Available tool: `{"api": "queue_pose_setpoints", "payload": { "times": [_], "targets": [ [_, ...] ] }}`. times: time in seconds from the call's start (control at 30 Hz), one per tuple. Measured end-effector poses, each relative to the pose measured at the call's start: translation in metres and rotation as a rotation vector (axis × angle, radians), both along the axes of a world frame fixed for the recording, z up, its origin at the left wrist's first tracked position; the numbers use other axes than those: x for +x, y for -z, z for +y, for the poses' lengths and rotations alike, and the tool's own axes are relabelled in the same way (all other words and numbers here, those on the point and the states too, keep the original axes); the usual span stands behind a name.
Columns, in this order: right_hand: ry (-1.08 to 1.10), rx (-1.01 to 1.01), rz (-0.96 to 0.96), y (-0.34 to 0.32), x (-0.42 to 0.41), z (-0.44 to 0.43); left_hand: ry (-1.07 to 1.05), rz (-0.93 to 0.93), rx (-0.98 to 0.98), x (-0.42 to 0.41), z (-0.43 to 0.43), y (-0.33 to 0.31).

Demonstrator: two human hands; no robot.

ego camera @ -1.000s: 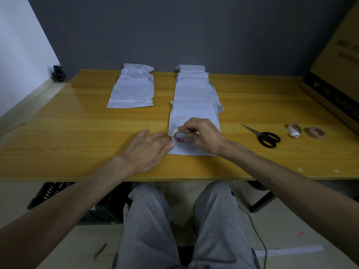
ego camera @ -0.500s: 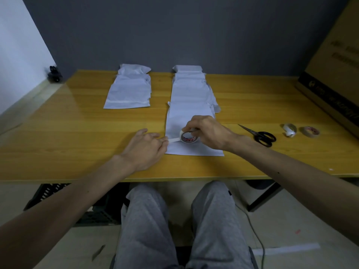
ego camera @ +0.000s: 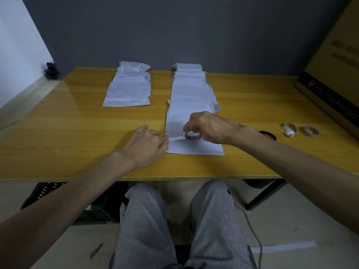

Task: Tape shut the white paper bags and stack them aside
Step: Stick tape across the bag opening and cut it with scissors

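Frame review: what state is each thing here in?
left hand, pinches the free end of the tape strip.
right hand, grips the tape roll.
tape roll, partly unwound, strip drawn out leftward.
nearest white paper bag, lying flat, no tape visible across it.
left pile of bags, stacked, top one taped.
scissors, mostly hidden behind the right forearm.

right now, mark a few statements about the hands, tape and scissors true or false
1. The right hand holds the small roll of pale tape over the nearest white paper bag. True.
2. The left hand lies flat and empty. False: the left hand pinches the tape strip with its fingers.
3. The scissors lie left of the bags. False: the black-handled scissors lie to the right, partly behind the right forearm.
4. On the yellow wooden table, two spare tape rolls sit near the brown cardboard box. True.
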State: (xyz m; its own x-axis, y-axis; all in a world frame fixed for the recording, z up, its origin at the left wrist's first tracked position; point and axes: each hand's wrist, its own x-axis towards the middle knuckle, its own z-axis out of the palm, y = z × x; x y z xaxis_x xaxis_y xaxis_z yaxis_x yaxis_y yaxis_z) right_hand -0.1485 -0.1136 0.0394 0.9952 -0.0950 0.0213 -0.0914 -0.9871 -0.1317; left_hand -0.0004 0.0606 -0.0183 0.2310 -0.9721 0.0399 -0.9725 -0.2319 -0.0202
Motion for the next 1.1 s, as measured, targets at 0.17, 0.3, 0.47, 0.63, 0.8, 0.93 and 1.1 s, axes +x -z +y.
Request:
{"api": "queue_pose_setpoints", "payload": {
  "times": [0.17, 0.3, 0.47, 0.63, 0.8, 0.93, 1.1],
  "targets": [
    [-0.021, -0.039, 0.035, -0.006, 0.002, 0.008, 0.014, 0.062, -0.127, -0.002, 0.0, 0.002],
    [-0.025, -0.04, 0.057, -0.004, 0.003, 0.011, 0.011, 0.099, -0.214, -0.005, 0.003, 0.006],
    [-0.023, -0.024, 0.046, -0.001, 0.005, 0.012, 0.047, 0.144, -0.23, -0.008, 0.004, 0.008],
    [-0.017, -0.004, -0.023, 0.005, 0.006, 0.011, 0.044, 0.157, -0.22, -0.006, 0.004, 0.012],
    [-0.021, 0.033, -0.067, 0.007, 0.007, 0.012, 0.04, 0.132, -0.221, -0.006, 0.004, 0.013],
    [-0.01, 0.055, -0.096, 0.008, 0.008, 0.013, 0.07, 0.085, -0.225, -0.01, 0.004, 0.012],
    [-0.049, 0.131, -0.153, 0.013, 0.007, 0.013, 0.089, 0.101, -0.18, -0.013, 0.004, 0.017]
  ]
}}
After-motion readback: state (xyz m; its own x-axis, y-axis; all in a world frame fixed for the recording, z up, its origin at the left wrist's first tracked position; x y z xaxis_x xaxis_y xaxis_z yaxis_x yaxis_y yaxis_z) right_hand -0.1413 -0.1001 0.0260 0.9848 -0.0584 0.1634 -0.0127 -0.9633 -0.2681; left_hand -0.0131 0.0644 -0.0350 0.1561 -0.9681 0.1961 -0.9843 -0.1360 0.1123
